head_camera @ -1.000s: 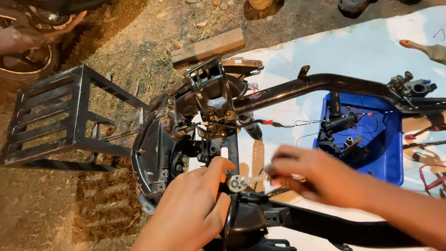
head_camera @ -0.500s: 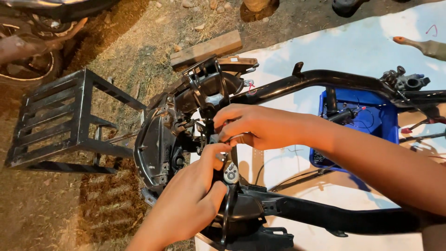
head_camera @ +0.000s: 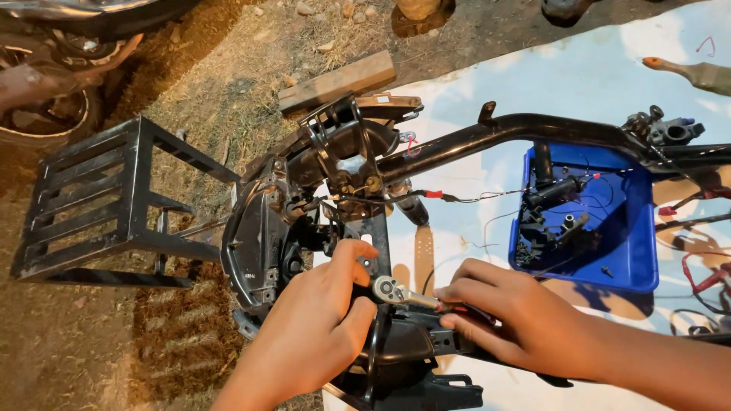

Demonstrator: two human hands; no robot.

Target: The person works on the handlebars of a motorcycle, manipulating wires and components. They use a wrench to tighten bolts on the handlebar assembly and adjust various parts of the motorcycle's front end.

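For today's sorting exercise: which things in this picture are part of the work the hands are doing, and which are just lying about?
In use:
left hand on the black frame
right hand holding the ratchet wrench

Lying about:
blue tray of small parts
wooden block
metal stand
brush
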